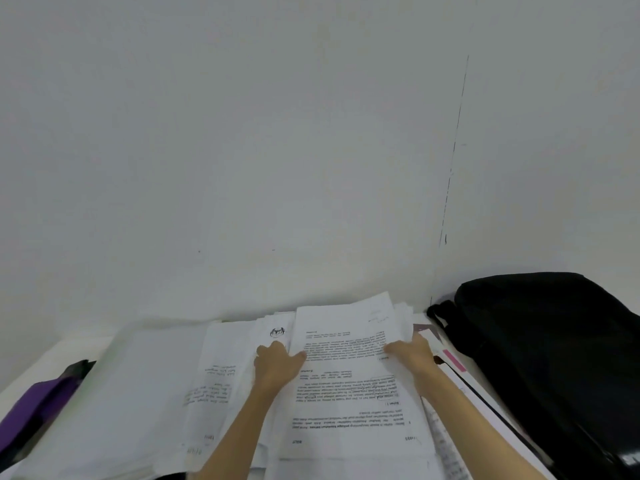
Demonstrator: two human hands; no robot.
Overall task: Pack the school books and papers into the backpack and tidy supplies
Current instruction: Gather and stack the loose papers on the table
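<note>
A thick stack of printed papers (349, 403) lies on the white table, its text upside down to me. My left hand (275, 367) grips the stack's left edge, thumb on top of the top sheet. My right hand (412, 355) grips the right edge, fingers curled over it. More loose sheets (221, 375), some with handwriting, spread to the left. A black backpack (540, 344) stands at the right against the wall; whether it is zipped is hidden.
A purple folder or book (38, 407) lies at the table's left edge. Books with a pink tab (453, 360) and a black strap (485, 403) lie between the stack and the backpack. A bare white wall (277, 150) rises right behind the table.
</note>
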